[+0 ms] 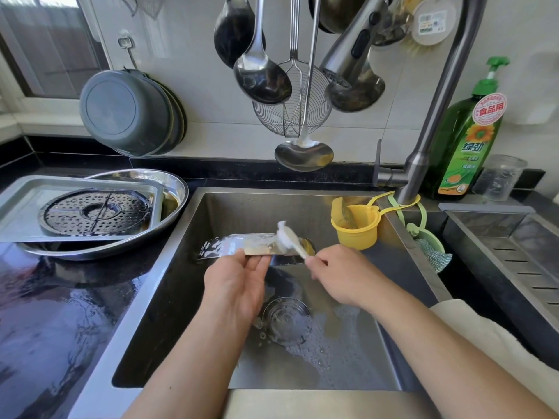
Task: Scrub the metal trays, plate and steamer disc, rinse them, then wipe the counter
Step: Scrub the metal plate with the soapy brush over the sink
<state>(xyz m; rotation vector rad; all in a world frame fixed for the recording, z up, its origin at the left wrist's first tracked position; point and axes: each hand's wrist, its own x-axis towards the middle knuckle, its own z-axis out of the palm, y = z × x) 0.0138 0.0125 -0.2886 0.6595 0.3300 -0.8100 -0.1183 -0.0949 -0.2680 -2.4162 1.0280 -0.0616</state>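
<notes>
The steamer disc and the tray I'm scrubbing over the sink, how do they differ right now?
The steamer disc lies flat on the counter stack, inside a rectangular tray; the tray being scrubbed is held on edge over the sink.
The disc is dark, round and full of holes; the held tray is shiny, unperforated metal.
The disc shows no foam and nobody touches it; the held tray is sudsy, gripped by the left hand and brushed by the right hand.

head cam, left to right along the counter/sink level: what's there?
steamer disc on a rectangular tray → left hand holding soapy metal tray → right hand with brush → yellow cup → soap bottle
</notes>
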